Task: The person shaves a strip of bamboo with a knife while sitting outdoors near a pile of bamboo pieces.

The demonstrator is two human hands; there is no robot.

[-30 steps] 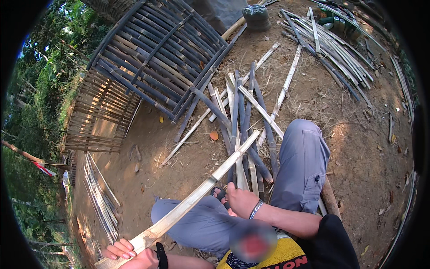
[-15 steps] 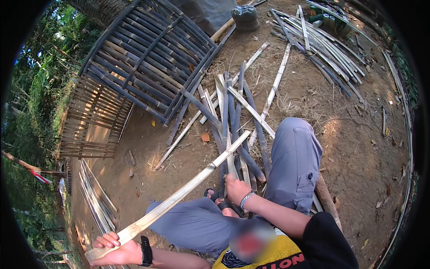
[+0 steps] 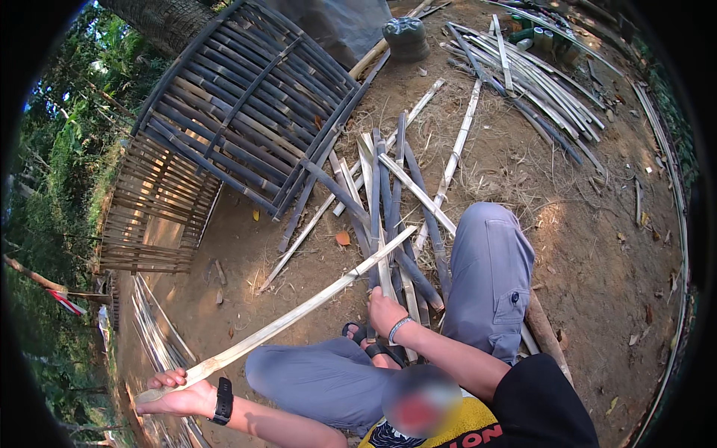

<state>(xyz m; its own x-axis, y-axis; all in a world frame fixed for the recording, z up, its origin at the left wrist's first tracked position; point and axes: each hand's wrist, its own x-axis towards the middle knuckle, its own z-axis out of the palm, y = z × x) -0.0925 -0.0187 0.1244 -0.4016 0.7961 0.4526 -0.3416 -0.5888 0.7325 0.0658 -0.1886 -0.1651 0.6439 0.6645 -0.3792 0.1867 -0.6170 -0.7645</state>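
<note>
A long pale split bamboo strip [image 3: 299, 310] slants from the lower left up to the middle, above my bent leg. My left hand [image 3: 183, 396] grips its near end, fingers curled over the edge and the palm beneath. My right hand [image 3: 386, 312] is closed, below the strip's far part; what its fingers hold, if anything, is hidden. Just beyond that hand lies a loose heap of dark and pale bamboo slats [image 3: 388, 198], partly under the strip from my viewpoint.
A dark bamboo bench [image 3: 250, 104] stands at the far left, with a slatted bamboo panel [image 3: 153, 198] beside it. Thin strips [image 3: 160, 336] lie at left; another pile [image 3: 534, 82] lies far right. A dark rounded bag [image 3: 405, 41] sits at the back. A log [image 3: 549, 336] rests beside my right leg.
My left hand has shifted slightly left and up, carrying the strip's near end with it. My right hand has moved slightly left. The view has tilted a little.
</note>
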